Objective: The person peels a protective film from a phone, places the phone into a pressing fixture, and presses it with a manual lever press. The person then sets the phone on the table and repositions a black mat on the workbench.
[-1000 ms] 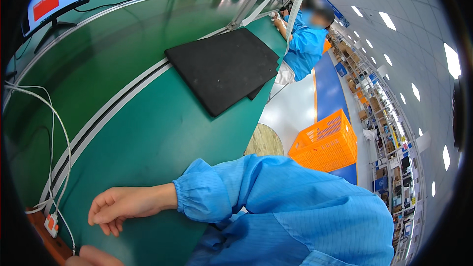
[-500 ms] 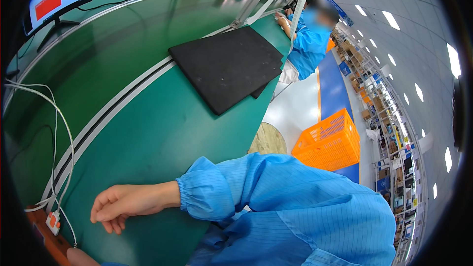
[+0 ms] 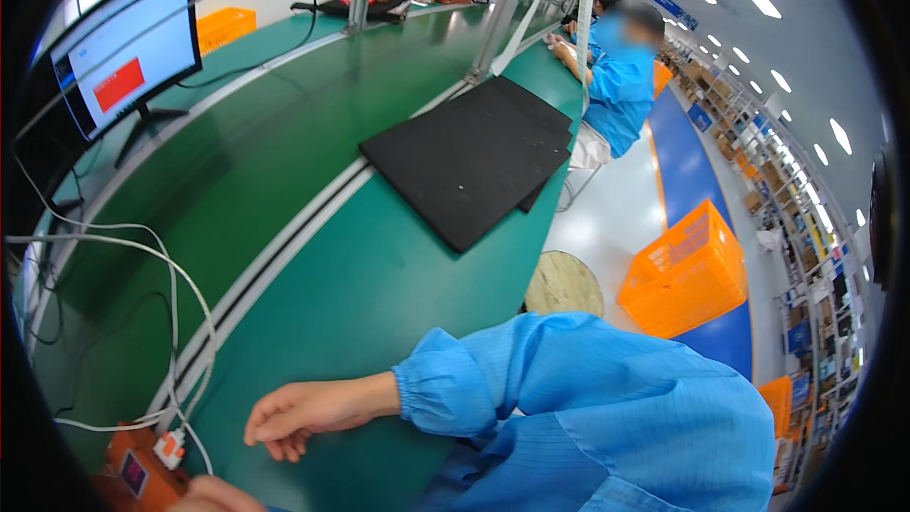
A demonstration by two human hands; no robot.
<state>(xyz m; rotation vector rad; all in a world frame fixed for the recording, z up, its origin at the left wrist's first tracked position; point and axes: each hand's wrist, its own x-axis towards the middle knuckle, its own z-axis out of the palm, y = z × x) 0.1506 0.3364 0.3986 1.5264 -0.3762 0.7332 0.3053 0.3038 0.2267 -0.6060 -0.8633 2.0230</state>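
My right hand rests on the green worktable near its front edge, fingers loosely curled and apart, holding nothing. Its blue sleeve comes in from the right. Only a sliver of my left hand shows at the bottom edge, right beside a small orange device with a white plug and cables. What the left hand's fingers are doing is hidden.
A black mat stack lies further along the table. A monitor stands at the back left. Another person in blue sits at the far end. A round stool and orange crates stand in the aisle.
The view has swung, bringing the monitor further into the picture. My right hand stays resting on the table and appears slightly further right in the picture.
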